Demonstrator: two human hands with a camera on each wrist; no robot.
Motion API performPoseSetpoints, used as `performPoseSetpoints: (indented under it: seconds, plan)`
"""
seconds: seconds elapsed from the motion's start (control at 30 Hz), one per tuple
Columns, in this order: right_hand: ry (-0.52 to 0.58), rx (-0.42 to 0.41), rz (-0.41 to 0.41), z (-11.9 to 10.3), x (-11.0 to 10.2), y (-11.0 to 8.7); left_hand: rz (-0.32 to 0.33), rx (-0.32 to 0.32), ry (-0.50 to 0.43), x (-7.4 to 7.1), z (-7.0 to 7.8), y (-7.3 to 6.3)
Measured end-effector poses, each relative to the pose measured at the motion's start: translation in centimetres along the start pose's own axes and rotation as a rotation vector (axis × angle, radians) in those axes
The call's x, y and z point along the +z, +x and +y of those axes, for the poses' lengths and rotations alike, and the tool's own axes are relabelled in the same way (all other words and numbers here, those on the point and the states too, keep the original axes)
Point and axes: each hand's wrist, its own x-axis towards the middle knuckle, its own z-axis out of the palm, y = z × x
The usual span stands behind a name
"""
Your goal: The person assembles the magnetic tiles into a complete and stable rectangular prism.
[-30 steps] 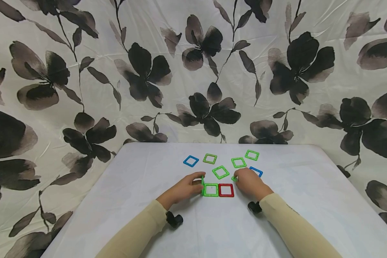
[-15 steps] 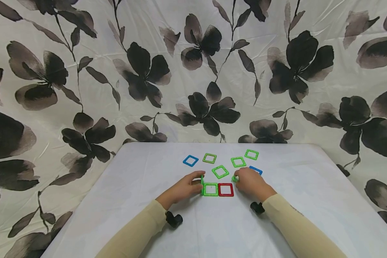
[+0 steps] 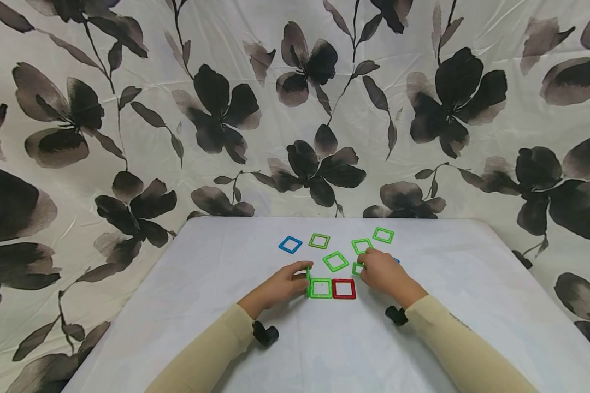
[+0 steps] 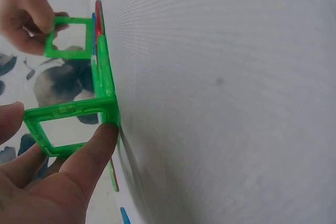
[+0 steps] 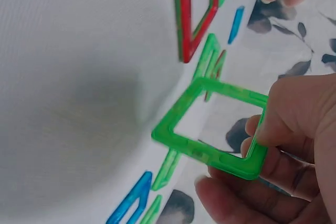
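My left hand (image 3: pixel 277 285) grips a green magnetic tile (image 4: pixel 71 109), an open square frame standing upright at the left edge of a flat green tile (image 3: pixel 321 296). A red square tile (image 3: pixel 344 297) lies flush against that flat tile's right side. My right hand (image 3: pixel 385 273) pinches another green tile (image 5: pixel 178 109) by one edge between thumb and fingers. In the head view this tile stands tilted just behind and right of the red one, partly covered by the fingers. The left wrist view shows it upright, apart from the upright tile in my left hand.
Loose tiles lie farther back on the white table (image 3: pixel 226 256): a blue one (image 3: pixel 283 242), a yellowish-green one (image 3: pixel 319 235) and several green ones, including a near green tile (image 3: pixel 330 255). My right hand mostly hides another blue tile (image 3: pixel 397 260). A floral cloth (image 3: pixel 216 185) hangs behind the table.
My right hand has lifted slightly and turned, and more of the green tile it pinches now shows. The blue tile behind it is more covered. My left hand stays put.
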Motion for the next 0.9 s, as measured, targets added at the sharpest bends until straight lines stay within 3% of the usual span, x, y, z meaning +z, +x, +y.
performPoseSetpoints:
  seconds: [0.17, 0.53, 0.9]
  plan:
    - [0.066, -0.003, -0.018, -0.5, -0.6, -0.2, -0.001, 0.021, 0.005, -0.1, 0.0, 0.1]
    - [0.103, -0.134, 0.015, -2.1, -1.1, -0.7, -0.006, 0.0, -0.013, 0.0, 0.1, 0.0]
    - [0.153, -0.153, 0.012, -3.2, -0.7, -1.0, -0.011, -0.002, -0.007, -0.1, 0.1, 0.1]
